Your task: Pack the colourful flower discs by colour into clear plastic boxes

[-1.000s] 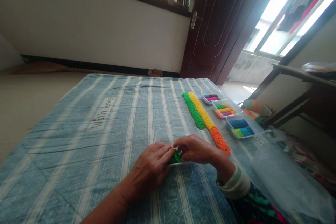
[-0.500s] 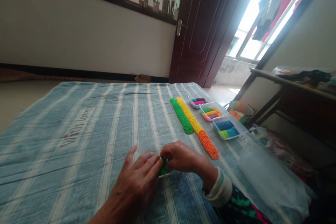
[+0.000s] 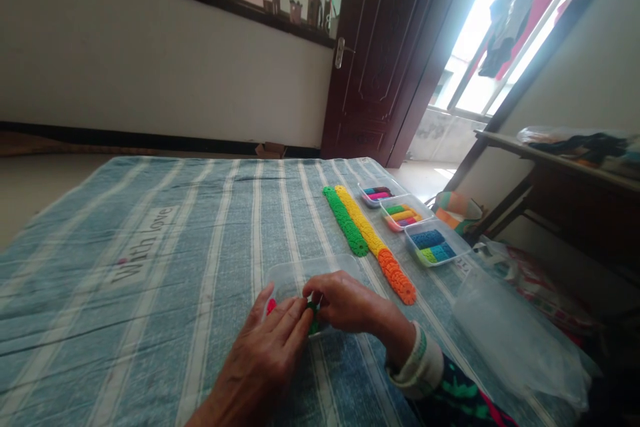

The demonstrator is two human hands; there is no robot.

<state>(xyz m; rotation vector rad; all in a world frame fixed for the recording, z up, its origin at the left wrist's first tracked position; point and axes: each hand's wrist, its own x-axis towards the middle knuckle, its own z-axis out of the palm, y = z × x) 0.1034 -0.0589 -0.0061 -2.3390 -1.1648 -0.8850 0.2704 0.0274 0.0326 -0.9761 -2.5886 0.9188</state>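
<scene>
Right hand (image 3: pixel 345 300): thumb and forefinger curl around the green pieces (image 3: pixel 313 320); whether they pinch one, I cannot tell.
Left hand (image 3: pixel 265 347): fingers close together, tips against the same green; their undersides are hidden, so I cannot tell if they grip.
Green pieces: between both sets of fingertips, at the near side of the clear tub (image 3: pixel 345 263), mostly covered.
Red piece (image 3: pixel 271 306): left of the grip, by the left thumb, partly hidden.
Strips: the green strip (image 3: pixel 345 221) and the yellow-and-orange strip (image 3: pixel 360 221) lie beyond the grip, to its right.
Slip risk: uneven fingertip pressure could scatter the green pieces.
Tub risk: a wrist leaning on the rim might tip it.
Sleeve risk: the right cuff (image 3: pixel 417 363), swinging outward, could nudge the strip's orange end.
</scene>
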